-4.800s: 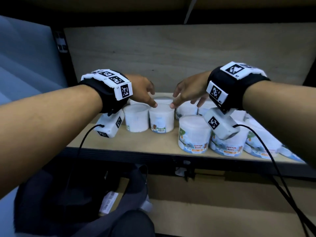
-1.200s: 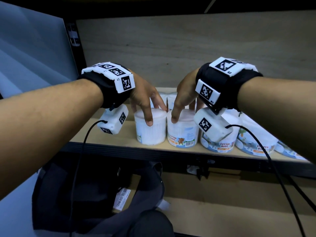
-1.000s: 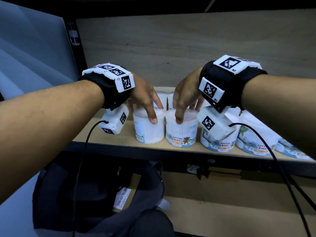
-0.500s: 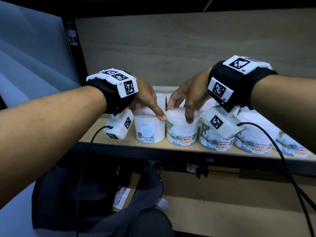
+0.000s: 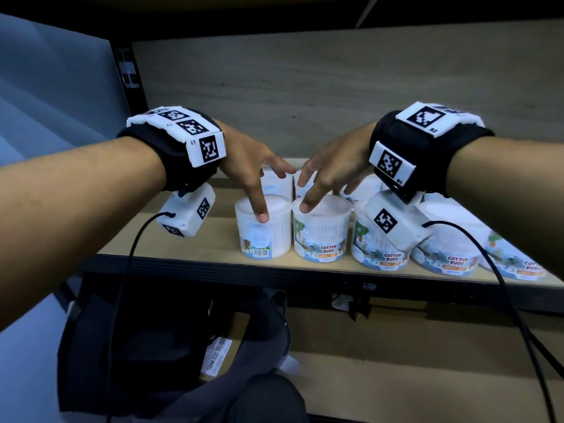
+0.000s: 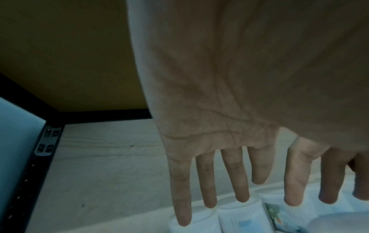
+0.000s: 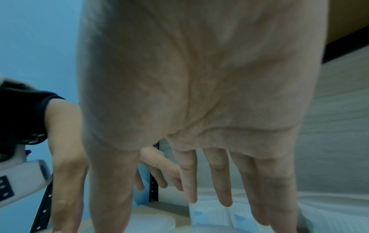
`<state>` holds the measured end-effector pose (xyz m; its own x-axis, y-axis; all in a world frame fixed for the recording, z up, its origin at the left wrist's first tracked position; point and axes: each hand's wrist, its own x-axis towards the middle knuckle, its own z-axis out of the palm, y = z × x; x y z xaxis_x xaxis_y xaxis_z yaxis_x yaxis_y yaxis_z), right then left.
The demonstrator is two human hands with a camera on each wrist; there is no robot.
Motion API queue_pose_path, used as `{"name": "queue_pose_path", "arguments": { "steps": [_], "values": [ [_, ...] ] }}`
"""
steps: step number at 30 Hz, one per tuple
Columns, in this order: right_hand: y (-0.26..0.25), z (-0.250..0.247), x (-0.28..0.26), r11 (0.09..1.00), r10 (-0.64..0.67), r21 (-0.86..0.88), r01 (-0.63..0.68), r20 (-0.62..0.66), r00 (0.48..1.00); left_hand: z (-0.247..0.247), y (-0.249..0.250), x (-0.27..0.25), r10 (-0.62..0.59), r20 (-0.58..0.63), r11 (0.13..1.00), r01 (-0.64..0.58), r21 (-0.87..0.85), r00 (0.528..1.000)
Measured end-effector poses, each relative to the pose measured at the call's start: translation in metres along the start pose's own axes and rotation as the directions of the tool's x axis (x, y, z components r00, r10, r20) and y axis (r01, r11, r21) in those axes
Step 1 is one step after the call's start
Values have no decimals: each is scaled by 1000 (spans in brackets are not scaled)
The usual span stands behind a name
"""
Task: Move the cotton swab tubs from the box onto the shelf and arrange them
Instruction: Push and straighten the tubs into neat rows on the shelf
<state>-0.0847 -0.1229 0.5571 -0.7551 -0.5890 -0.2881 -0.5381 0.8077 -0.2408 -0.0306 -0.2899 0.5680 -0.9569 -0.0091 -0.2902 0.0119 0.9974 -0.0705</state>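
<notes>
Item: cotton swab tubs, on shelf (image 5: 213, 239), front row near edge, further tubs behind.
Leftmost tub (image 5: 263, 230): upright, barcode side facing out, picture label turned partly away.
Second tub (image 5: 322, 232): upright, just beside the first, "COTTON BUDS" label facing front. Tubs further right likewise label-forward, partly hidden by wrist camera.
Left hand (image 5: 244, 157): spread wide, fingers straight, thumb tip resting on rim of leftmost tub; nothing gripped. Wrist view: fingertips (image 6: 242, 197) hanging over the back tubs.
Right hand (image 5: 332, 166): spread wide, thumb tip touching lid of second tub; nothing gripped.
Box: not clearly identifiable; dark bag (image 5: 152, 346) below shelf, contents not visible.
Step in hand, judged: arranging, squaring up the front row.
Handling advice: turn leftmost tub about its own axis until label matches neighbours; press lightly from above with fingertips spread across the lid rather than one point, to avoid tipping. Keep tub sides touching, fronts level with shelf edge, not overhanging. Mind dangling cable (image 5: 131, 270) near tubs.
</notes>
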Motion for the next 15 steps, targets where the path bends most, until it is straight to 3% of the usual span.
{"name": "queue_pose_path", "arguments": {
  "steps": [5, 11, 15],
  "values": [
    [1, 3, 3, 999, 20, -33, -20, -8, 1000, 2, 3, 2, -60, 25, 996, 58, 68, 998],
    [6, 6, 5, 999, -21, -30, 21, 22, 1000, 10, -3, 11, -36, 92, 997, 42, -67, 995],
    [7, 4, 8, 999, -27, -27, 28, 42, 999, 10, -3, 12, -19, 72, 991, 28, -133, 997]
  ]
}}
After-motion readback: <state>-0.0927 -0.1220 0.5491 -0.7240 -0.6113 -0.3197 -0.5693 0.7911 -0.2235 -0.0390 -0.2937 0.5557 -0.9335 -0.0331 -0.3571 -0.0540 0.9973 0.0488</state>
